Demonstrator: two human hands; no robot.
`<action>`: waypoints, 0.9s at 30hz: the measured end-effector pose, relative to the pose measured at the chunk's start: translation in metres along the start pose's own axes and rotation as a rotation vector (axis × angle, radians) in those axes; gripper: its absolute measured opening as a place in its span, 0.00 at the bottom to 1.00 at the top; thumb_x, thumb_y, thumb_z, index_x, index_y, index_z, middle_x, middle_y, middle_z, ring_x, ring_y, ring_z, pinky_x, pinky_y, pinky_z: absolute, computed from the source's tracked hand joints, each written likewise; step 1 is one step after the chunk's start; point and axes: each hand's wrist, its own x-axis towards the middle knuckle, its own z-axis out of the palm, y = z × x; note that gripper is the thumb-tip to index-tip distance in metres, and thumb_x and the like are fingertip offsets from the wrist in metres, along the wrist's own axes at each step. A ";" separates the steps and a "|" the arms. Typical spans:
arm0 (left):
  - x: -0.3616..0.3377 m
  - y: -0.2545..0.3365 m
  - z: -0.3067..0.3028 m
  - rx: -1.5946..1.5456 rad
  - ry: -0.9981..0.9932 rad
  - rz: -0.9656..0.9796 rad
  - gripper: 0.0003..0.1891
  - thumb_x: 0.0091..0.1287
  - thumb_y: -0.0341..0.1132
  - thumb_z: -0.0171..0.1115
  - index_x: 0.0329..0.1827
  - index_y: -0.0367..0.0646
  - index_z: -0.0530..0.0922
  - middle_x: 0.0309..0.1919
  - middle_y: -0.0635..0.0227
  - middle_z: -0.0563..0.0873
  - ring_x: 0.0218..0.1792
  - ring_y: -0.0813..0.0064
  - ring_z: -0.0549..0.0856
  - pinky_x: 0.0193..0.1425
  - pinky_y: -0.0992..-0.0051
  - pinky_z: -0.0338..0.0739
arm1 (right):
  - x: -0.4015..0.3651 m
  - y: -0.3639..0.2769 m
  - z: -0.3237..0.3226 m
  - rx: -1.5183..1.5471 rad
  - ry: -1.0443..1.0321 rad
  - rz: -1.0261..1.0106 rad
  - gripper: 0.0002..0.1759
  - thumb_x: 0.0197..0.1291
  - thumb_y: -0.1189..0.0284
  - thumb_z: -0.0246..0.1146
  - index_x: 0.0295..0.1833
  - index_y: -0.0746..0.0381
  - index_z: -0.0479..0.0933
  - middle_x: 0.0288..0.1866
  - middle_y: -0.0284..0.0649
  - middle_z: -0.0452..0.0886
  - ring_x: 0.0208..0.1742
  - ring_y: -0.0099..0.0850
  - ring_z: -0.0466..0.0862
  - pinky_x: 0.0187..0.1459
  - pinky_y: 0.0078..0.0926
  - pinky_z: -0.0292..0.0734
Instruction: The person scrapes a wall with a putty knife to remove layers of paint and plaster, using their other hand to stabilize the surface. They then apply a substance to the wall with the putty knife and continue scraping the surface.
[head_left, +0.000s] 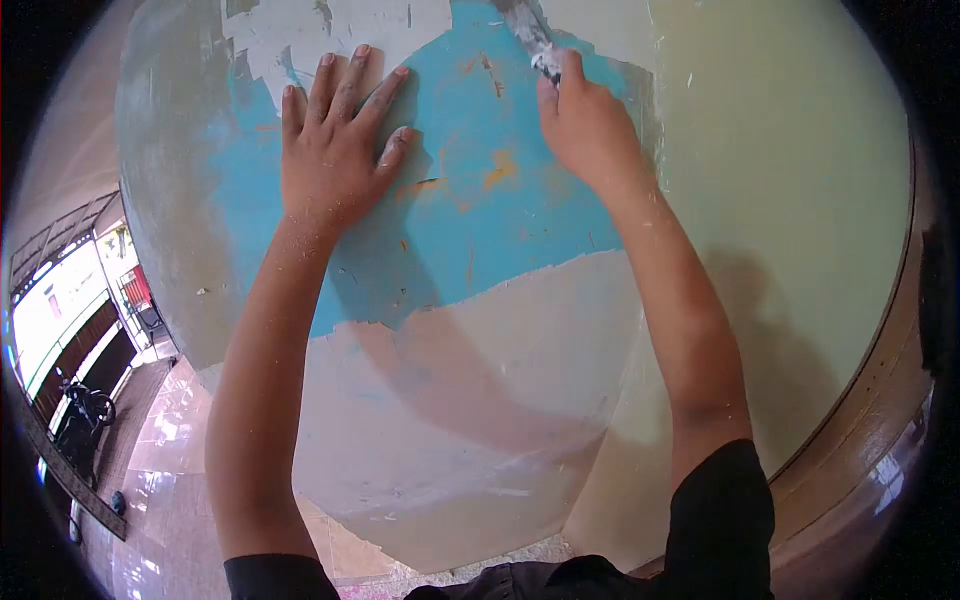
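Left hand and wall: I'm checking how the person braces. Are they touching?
Touching. The head view shows the left hand lying flat, fingers spread, on the blue-painted wall, its shadow meeting the hand's edge without a gap.

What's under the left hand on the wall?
The left hand lies flat on the wall. Blue paint shows beside and below it, and a pale patch above. The surface right under the hand is covered.

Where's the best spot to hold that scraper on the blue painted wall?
By its handle, coming from below. The scraper slants up and left with its blade against the wall, so the lower end is the free one. The right hand is wrapped round that end, hiding it. The left hand lies flat on the blue paint beside it.
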 end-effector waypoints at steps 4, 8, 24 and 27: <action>0.001 0.001 -0.005 0.019 -0.035 0.002 0.30 0.75 0.59 0.50 0.81 0.75 0.64 0.84 0.73 0.58 0.84 0.59 0.53 0.86 0.46 0.40 | 0.026 0.002 0.002 -0.001 0.035 0.018 0.25 0.75 0.61 0.52 0.69 0.64 0.63 0.40 0.58 0.86 0.41 0.62 0.87 0.44 0.60 0.82; 0.002 -0.010 -0.004 -0.009 -0.008 0.038 0.30 0.75 0.59 0.50 0.81 0.74 0.64 0.84 0.72 0.59 0.84 0.59 0.53 0.86 0.46 0.41 | 0.011 0.008 0.012 0.013 0.068 -0.055 0.26 0.75 0.61 0.52 0.70 0.65 0.63 0.40 0.59 0.86 0.41 0.61 0.87 0.44 0.60 0.82; 0.020 -0.060 0.011 0.137 0.111 -0.023 0.30 0.78 0.63 0.39 0.82 0.76 0.60 0.85 0.77 0.56 0.85 0.63 0.51 0.86 0.46 0.39 | 0.026 -0.021 -0.008 -0.004 -0.024 -0.029 0.23 0.75 0.62 0.52 0.67 0.65 0.63 0.43 0.58 0.87 0.44 0.60 0.87 0.45 0.58 0.82; 0.018 -0.059 0.008 0.095 0.172 -0.013 0.28 0.77 0.59 0.44 0.81 0.77 0.63 0.83 0.75 0.61 0.84 0.60 0.56 0.86 0.47 0.44 | 0.024 -0.018 -0.002 -0.012 -0.027 -0.060 0.23 0.75 0.62 0.52 0.67 0.65 0.63 0.44 0.58 0.87 0.44 0.60 0.87 0.46 0.59 0.82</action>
